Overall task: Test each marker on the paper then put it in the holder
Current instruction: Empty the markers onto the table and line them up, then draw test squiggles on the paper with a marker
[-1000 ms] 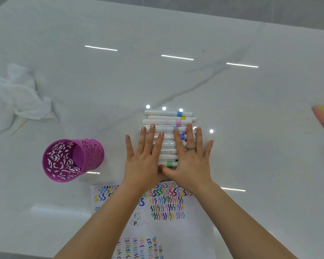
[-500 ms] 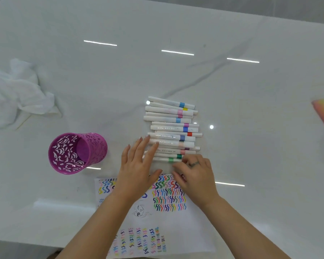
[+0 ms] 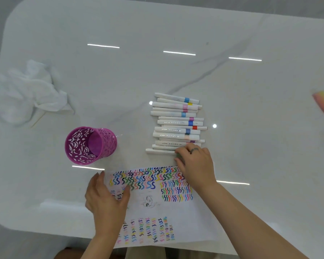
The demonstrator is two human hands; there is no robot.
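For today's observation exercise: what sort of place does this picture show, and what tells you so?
Probably a craft or drawing desk: a white marble-look table with a row of markers, paper covered in colour squiggles, and a purple pen holder.

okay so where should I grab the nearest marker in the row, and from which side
Judging by its pose, pinch the nearest marker across its thin barrel from above, at the near edge of the row. It lies flat and sideways; the right hand covers its right end, so the left half is free.

The glossy white marble bench [image 3: 251,43] carries a row of white markers [image 3: 177,124] at centre, a purple perforated holder [image 3: 91,144] at nine o'clock, scribbled paper [image 3: 157,202] at six, and crumpled white cloth [image 3: 32,92] at ten.
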